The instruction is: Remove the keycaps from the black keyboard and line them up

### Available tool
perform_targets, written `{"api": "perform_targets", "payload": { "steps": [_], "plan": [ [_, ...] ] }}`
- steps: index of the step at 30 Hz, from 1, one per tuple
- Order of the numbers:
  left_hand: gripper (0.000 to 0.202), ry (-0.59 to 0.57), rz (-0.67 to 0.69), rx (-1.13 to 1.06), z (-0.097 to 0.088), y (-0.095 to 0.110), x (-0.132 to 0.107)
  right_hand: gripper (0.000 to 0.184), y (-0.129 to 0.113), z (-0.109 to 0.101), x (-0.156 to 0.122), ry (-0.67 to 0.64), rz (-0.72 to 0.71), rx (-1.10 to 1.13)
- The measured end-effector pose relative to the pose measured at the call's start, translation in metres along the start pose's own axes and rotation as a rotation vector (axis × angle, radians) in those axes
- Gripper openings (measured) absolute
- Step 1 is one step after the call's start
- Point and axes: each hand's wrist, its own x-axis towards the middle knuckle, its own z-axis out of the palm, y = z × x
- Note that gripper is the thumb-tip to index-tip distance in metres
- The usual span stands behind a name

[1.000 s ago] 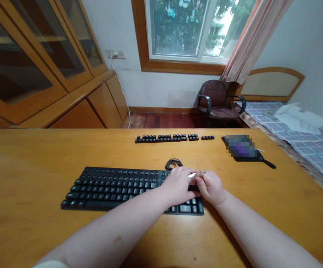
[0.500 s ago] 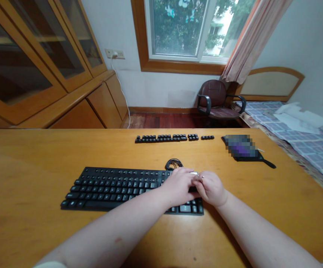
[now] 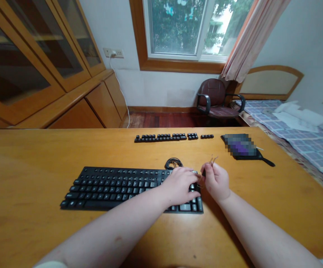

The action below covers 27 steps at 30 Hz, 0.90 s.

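Rests the left hand [image 3: 179,186] upon the right part of a black keyboard [image 3: 108,189], with its fingers bent downward and the thumb set wide from them. Holds in the right hand [image 3: 216,182] a thin wire tool [image 3: 212,160], with the fingers folded close and the thumb pressed along it. Shows two fine prongs above this fist and further wire below, very near to the left fingertips. Cannot tell about contact between these fingertips and the wire. Shows also a dark part between right thumb and fingers, too small to identify. Has the keyboard lying flat on the wooden surface [image 3: 27,186], directly in front, with a coiled black cable [image 3: 174,162] just behind its far edge, near the left hand. Has farther back, along the far side of the surface, a row of loose black keycaps [image 3: 161,137], arranged in several groups with small gaps between. Has to the right of this row a black pouch [image 3: 241,147] with a strap, blurred in its middle by large squares. Beyond the surface, shows a dark red chair [image 3: 214,95] with black armrests, and a bed [image 3: 312,149] with checked cover at the right.
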Motion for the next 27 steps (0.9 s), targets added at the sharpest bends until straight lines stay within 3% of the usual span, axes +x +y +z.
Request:
{"api": "perform_targets", "payload": {
  "steps": [7,12,16,19,24,27],
  "plan": [
    [0.051,0.030,-0.044,-0.002,-0.002,0.002,-0.001,0.036,0.004,0.002,0.004,-0.016,-0.022,-0.025],
    [0.043,0.012,-0.045,0.019,-0.001,0.001,0.000,0.038,0.007,0.012,0.007,-0.096,0.048,-0.041],
    [0.048,0.018,-0.046,0.026,0.002,-0.001,0.000,0.037,0.006,0.016,0.006,-0.155,0.028,-0.088],
    [0.050,0.020,-0.047,0.028,0.003,-0.002,0.000,0.035,0.002,0.012,0.003,-0.180,-0.093,-0.097],
    [0.041,0.030,-0.037,0.043,0.005,-0.002,0.000,0.029,-0.005,0.002,-0.005,-0.170,-0.455,-0.010],
    [0.036,0.040,-0.020,0.037,0.004,-0.002,-0.001,0.025,-0.006,0.000,-0.010,-0.129,-0.475,0.008]
  ]
}}
